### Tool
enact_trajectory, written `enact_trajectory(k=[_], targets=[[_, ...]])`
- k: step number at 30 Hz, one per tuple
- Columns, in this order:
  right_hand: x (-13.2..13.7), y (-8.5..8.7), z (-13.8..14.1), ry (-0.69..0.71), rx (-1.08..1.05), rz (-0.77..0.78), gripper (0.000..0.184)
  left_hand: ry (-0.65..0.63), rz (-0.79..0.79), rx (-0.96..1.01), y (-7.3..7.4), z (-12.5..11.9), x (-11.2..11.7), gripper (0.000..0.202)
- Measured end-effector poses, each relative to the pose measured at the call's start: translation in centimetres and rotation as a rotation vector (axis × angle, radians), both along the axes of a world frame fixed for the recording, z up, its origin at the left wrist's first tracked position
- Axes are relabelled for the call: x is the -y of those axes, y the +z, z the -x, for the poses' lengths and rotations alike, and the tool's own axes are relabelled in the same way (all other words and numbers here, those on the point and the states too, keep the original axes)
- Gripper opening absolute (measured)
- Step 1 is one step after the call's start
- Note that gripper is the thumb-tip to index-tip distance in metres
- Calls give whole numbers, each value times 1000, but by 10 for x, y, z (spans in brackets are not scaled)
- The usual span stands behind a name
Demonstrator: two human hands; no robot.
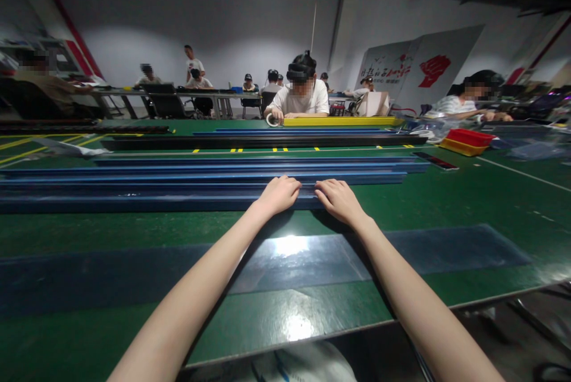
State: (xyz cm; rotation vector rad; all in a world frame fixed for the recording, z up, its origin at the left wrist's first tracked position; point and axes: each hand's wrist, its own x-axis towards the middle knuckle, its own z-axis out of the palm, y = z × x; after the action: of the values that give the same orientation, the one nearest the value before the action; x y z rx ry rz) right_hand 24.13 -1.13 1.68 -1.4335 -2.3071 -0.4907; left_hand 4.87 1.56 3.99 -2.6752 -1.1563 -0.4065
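Observation:
Several long dark blue strips (pixel 178 182) lie side by side across the green table (pixel 446 203). My left hand (pixel 280 193) rests on the nearest strip, fingers curled over its far edge. Just to its right, my right hand (pixel 339 197) grips the same strip the same way. Both forearms reach forward over a shiny dark blue sheet (pixel 446 248) that lies flat near the front edge.
Farther back lie more blue and black strips (pixel 267 141), a yellow strip (pixel 339 121), a red and yellow tray (pixel 466 141) and a dark flat object (pixel 435 160). A person (pixel 301 96) sits opposite with a tape roll (pixel 272 120). Other people sit at the tables behind.

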Motion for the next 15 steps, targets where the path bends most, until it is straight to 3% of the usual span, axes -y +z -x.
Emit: enact_trajectory(k=[8, 15], targets=[[1, 4, -7, -146, -28, -28, 28, 63, 0, -6, 5, 1, 3, 27], [2, 0, 3, -87, 9, 22, 29, 80, -32, -42, 7, 3, 4, 27]])
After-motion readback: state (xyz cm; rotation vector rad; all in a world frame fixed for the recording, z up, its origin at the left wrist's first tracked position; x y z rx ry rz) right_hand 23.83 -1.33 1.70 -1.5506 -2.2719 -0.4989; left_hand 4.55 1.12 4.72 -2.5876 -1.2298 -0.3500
